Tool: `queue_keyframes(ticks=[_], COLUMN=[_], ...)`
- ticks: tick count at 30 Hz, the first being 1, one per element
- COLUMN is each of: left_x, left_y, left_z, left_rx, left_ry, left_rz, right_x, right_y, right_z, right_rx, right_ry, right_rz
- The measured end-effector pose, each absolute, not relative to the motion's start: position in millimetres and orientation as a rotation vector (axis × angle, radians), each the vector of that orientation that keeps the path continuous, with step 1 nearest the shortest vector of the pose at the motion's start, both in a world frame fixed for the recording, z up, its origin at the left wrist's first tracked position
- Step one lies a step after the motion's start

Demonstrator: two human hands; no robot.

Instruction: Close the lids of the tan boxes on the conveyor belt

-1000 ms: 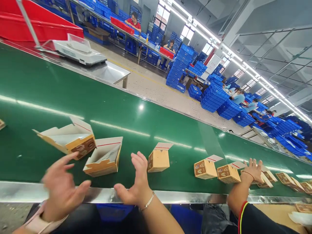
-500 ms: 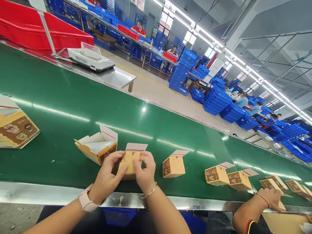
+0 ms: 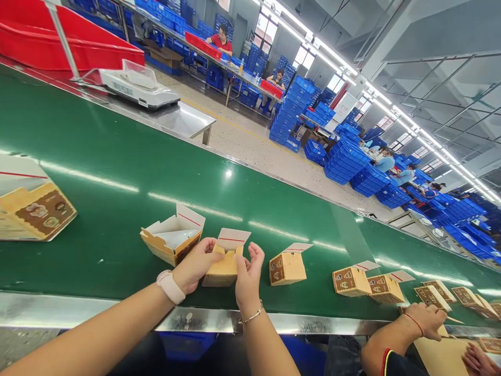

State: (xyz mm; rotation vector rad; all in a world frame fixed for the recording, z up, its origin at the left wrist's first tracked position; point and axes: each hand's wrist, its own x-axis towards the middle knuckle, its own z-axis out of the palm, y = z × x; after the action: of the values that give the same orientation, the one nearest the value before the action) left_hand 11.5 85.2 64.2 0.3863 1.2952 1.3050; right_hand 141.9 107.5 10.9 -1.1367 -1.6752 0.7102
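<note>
The kraft cardboard carton point(image 3: 221, 270) under inspection stands on the green conveyor belt point(image 3: 117, 156), close to the belt's near edge, with its white inner flap point(image 3: 234, 238), marked by a red line, raised above the top. The left hand point(image 3: 195, 263), wearing a pale pink smartwatch point(image 3: 170, 286), is partly open, fingers extended and together, with the fingertips touching the carton's upper left side. The right hand point(image 3: 248, 275), wearing a thin silver bracelet point(image 3: 251, 316), is also partly open, fingers raised and slightly curled, against the carton's right side. Whether either hand has a firm grip cannot be determined from this view. An open printed carton point(image 3: 172, 241) sits just left of the left hand, and a closed carton point(image 3: 287, 269) stands just right of the right hand. A larger printed carton point(image 3: 35, 214) lies at the belt's left end of view. Further right, more cartons point(image 3: 351, 281) stand in a line, near a co-worker's hand point(image 3: 423, 320) with a red string on the wrist. A polished steel rail point(image 3: 195, 319) runs along the belt's near edge. Beyond the belt are a white digital scale point(image 3: 136, 86), red bins point(image 3: 58, 39), and stacked blue crates point(image 3: 346, 163).
</note>
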Motion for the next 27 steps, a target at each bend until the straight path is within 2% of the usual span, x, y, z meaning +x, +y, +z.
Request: queue_keyframes(ticks=[4,7,14,23,27], left_x=[27.4,34.3,41.1,83.8,81.0], left_y=[93.9,91.1,83.5,112.7,80.2], left_z=[64.9,68.2,67.6,68.7,61.9], left_rx=[0.4,0.501,0.66,0.435,0.801], left_ry=[1.237,1.161,1.191,1.171,1.389], left_rz=[1.323,1.247,1.245,1.198,1.337], right_x=[152.0,155.1,169.2,181.9,198.6], right_y=[77.8,63.1,67.7,67.4,74.9], right_z=[27.6,27.5,23.7,17.5,19.4], right_rx=[-0.933,-1.006,-1.065,-1.144,-1.186], right_ry=[-1.889,-1.953,-1.946,-1.885,-1.882], right_rz=[0.162,-0.028,-0.127,-0.143,-0.207])
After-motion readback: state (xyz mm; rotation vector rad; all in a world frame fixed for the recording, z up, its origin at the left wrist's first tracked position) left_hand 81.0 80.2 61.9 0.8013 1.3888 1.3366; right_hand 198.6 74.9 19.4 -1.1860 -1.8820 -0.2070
